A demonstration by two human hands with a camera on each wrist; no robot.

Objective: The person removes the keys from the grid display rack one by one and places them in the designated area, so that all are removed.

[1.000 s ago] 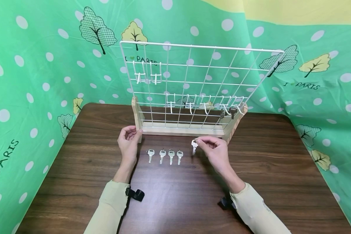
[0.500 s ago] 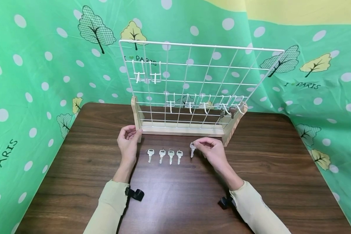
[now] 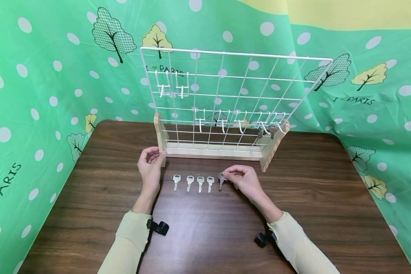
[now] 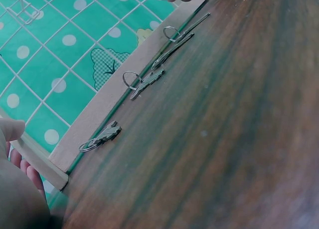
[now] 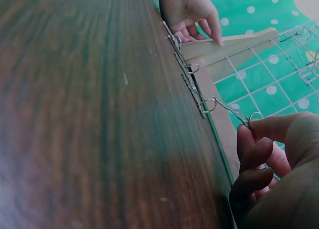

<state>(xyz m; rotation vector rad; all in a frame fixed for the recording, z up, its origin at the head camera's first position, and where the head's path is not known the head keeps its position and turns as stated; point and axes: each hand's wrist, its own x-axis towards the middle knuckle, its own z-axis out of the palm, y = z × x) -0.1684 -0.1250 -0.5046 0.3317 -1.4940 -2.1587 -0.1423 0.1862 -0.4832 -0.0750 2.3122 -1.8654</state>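
My right hand pinches a silver key by its head between thumb and fingertip, with the blade pointing down. In the right wrist view a small ring shows at the pinched key. Left of it, several silver keys with rings lie in a row on the brown table. My left hand grips the left wooden side support of a white wire grid rack, thumb on its front end. The left wrist view shows the row of keys along the rack's wooden base bar.
Small white hooks line the grid's lower right, and two more hooks hang at its upper left. Dark keys hang at the far right hooks. Behind the table stands a green dotted cloth.
My right hand has moved left and slightly toward me, bringing the pinched key close to the right end of the row. My left hand stays on the wooden support.
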